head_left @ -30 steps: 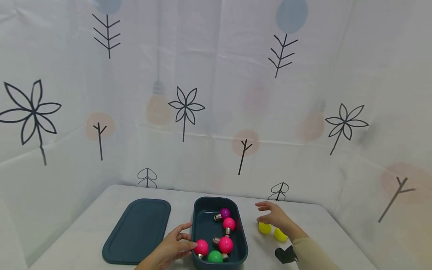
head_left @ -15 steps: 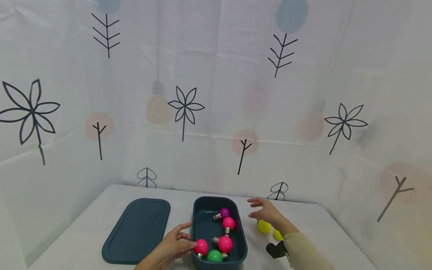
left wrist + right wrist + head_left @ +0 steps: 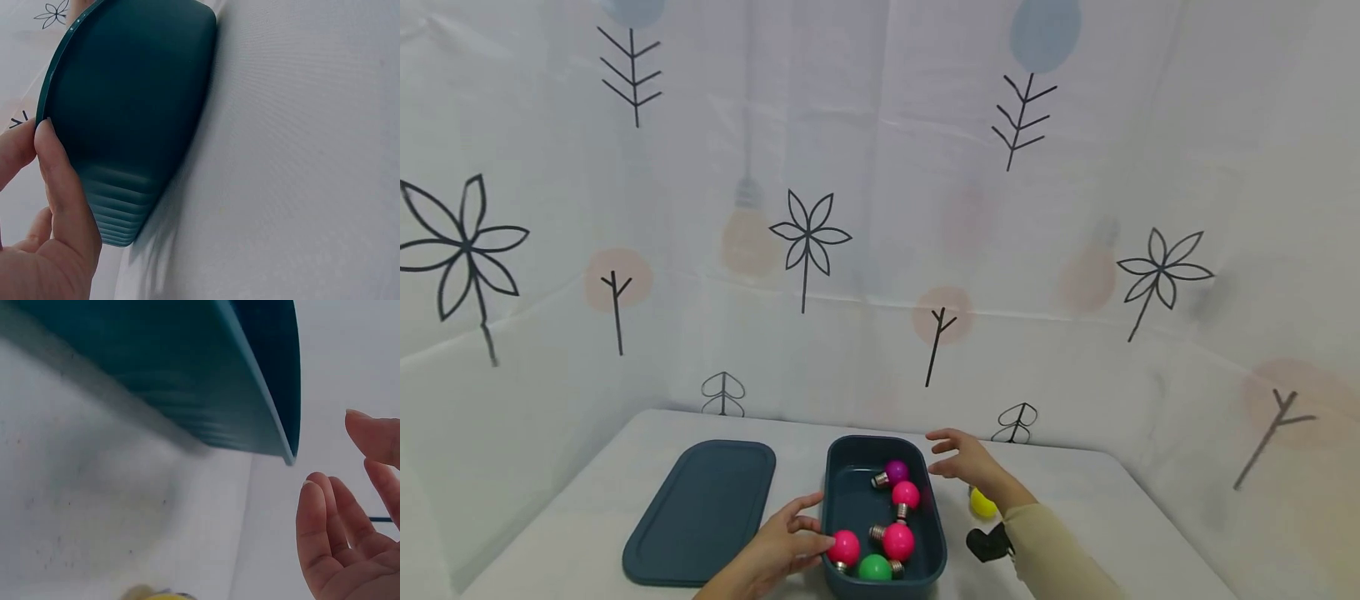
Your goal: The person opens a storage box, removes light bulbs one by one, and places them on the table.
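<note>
A dark teal box (image 3: 852,493) holds several colored light bulbs: a purple bulb (image 3: 897,472), a green bulb (image 3: 876,568) and three pink ones, among them a pink bulb (image 3: 898,542) near the middle. My left hand (image 3: 786,546) pinches the box's left rim between thumb and finger, as the left wrist view shows, close by another pink bulb (image 3: 845,547). My right hand (image 3: 970,462) holds nothing; its fingers are spread loosely by the box's far right rim. The right wrist view has that hand's fingers (image 3: 312,519) apart from the box wall.
A matching flat lid (image 3: 703,512) lies left of the box. On the right, a yellow bulb (image 3: 983,504) sits partly behind my right forearm, and a black heart-shaped piece (image 3: 988,543) shows beside the sleeve. A patterned white curtain (image 3: 880,250) stands behind the table.
My right hand has moved left, from over the yellow bulbs to the box's rim. The sleeve now covers one yellow bulb. My left hand stays on the rim.
</note>
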The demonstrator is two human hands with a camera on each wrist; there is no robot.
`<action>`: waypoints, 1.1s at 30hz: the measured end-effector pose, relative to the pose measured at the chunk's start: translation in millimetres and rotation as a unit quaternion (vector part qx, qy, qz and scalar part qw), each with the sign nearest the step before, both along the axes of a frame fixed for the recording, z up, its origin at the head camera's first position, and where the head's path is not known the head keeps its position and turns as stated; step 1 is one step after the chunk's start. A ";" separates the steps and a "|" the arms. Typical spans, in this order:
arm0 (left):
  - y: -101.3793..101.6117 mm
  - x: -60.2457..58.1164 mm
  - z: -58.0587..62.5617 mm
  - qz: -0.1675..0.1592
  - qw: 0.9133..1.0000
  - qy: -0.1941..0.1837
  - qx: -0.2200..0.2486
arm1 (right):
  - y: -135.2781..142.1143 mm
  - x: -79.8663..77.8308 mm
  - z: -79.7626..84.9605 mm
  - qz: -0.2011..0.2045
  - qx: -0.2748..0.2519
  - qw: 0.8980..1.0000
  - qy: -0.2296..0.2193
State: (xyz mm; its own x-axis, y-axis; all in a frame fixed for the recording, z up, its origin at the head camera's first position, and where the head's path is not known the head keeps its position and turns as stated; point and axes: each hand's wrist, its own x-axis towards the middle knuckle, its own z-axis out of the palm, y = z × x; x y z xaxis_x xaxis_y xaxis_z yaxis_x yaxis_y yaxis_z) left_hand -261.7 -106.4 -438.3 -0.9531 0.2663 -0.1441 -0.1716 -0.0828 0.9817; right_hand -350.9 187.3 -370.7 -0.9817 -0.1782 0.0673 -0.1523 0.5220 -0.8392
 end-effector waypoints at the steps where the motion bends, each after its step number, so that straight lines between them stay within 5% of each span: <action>1: -0.7 -0.2 -0.2 0.002 1.000 0.000 -0.002 | -3.0 -0.5 0.2 0.004 -0.002 1.000 0.000; 22: -2.1 -1.5 0.8 0.002 1.000 0.001 -0.002 | -41.5 -7.4 1.8 0.085 -0.010 0.996 0.011; 33: -0.1 -1.6 -0.8 0.000 1.000 -0.002 0.002 | -54.3 -12.8 -4.2 0.062 0.045 0.997 -0.003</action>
